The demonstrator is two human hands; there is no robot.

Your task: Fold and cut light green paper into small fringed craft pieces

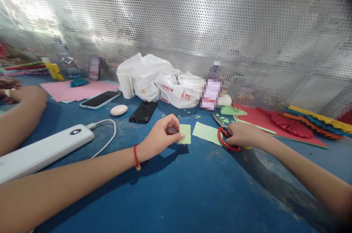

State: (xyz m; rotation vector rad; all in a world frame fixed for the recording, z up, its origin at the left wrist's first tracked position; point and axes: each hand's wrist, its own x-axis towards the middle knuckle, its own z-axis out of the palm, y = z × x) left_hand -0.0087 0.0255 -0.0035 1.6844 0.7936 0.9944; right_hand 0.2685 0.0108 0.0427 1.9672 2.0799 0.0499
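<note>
Right grip point(243, 134) curls around the red-handled scissors point(220, 137), hiding part of them; we cannot tell whether they touch the desk point(170, 196). They point away and leftward, long axis diagonal. Left grip point(161, 134) pinches the green square point(186, 134) above the desk, far fingertips hidden.

Left hand point(159, 135): partly hidden behind its thumb; cut off along the forearm by the left and bottom edges.
Green paper piece point(187, 131): covered at one side by that thumb.
Right hand point(242, 134): hard to make out at the fingertips; cut off beyond the forearm by the right edge.
Scissors point(219, 137): partly covered by the right hand.
Power bank point(46, 152): cut off by the left edge.
White cable point(112, 135): lost behind the left forearm.
Upright phone point(211, 93): blurred into blocks.
Bottle point(216, 64): mostly hidden behind that phone.
Neighbour's arm point(27, 112): cut off by the left edge.
</note>
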